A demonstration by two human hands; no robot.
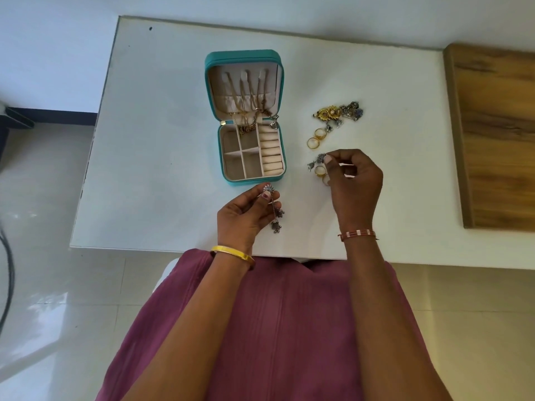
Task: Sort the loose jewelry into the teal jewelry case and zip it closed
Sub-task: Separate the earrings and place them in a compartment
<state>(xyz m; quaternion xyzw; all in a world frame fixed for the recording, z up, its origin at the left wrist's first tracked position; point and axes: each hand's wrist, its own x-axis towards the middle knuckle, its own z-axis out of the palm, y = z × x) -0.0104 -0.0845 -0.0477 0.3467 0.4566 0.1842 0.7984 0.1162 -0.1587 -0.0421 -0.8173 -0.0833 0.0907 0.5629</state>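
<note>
Left hand (246, 211), low centre of the frame, pinches a silver dangling earring (275, 209) by its top, while the right hand (354, 180) curls its fingers round a second silver earring (317, 162) at centre right. The teal jewelry case (246, 117) lies open at upper centre on the white table (159, 140), loose rings and earrings (335, 117) to its right, pale tiled floor (43, 212) at left.

No text, label, brand, number or sign can be read anywhere in the view. The open teal zip-around jewelry case (244, 117) with its beige lining shows no lettering on its shell or inside, and the white tabletop (162, 140) carries no print either.
</note>
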